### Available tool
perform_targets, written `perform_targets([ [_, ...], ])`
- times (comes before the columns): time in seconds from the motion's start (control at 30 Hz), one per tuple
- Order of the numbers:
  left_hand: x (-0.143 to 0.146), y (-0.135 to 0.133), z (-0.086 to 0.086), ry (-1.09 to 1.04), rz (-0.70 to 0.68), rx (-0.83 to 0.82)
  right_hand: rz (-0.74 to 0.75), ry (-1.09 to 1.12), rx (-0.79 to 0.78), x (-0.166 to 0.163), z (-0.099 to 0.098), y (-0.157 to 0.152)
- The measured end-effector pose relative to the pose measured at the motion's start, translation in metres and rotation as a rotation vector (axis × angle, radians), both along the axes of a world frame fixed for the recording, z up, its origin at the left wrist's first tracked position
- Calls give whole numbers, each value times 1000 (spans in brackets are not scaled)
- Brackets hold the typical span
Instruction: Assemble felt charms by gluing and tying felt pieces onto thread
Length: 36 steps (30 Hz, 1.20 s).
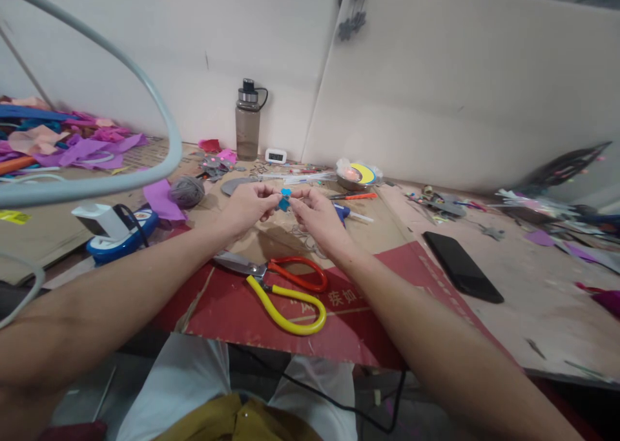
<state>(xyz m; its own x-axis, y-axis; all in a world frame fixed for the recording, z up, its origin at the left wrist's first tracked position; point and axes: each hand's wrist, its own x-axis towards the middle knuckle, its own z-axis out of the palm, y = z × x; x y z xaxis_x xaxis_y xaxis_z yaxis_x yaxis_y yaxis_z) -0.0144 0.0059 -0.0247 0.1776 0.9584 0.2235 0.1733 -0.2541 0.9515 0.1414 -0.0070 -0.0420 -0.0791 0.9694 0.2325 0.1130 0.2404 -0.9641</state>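
Between my two hands, above the cardboard, is a small blue petal-shaped piece, too small to tell whether it is paper or cloth. My left hand pinches its left side with thumb and forefinger. From the other side, the fingertips of my right hand close on it as well. Below the hands lie scissors with one red and one yellow handle, blades pointing left. Just beyond my right hand a blue glue gun is partly hidden by that hand.
A black phone lies on the right. A water bottle and a small digital clock stand by the wall. At left are a blue power strip, grey yarn, colourful scraps and a curved pale tube.
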Motion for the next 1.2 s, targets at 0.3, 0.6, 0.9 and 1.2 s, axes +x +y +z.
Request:
perform_targets([
  [0.3, 6, -8, 3, -56, -22, -46, -93, -187, 144, 4, 5, 0],
  [0.6, 5, -2, -2, -265, -166, -225, -125, -283, 216, 2, 10, -5],
  [0.9, -1, 6, 2, -381, -270, -411, -115, -87, 85, 8, 0, 9],
  [1.2, 0, -3, 4, -261, -237, -285, -147, -266, 192, 5, 11, -4],
])
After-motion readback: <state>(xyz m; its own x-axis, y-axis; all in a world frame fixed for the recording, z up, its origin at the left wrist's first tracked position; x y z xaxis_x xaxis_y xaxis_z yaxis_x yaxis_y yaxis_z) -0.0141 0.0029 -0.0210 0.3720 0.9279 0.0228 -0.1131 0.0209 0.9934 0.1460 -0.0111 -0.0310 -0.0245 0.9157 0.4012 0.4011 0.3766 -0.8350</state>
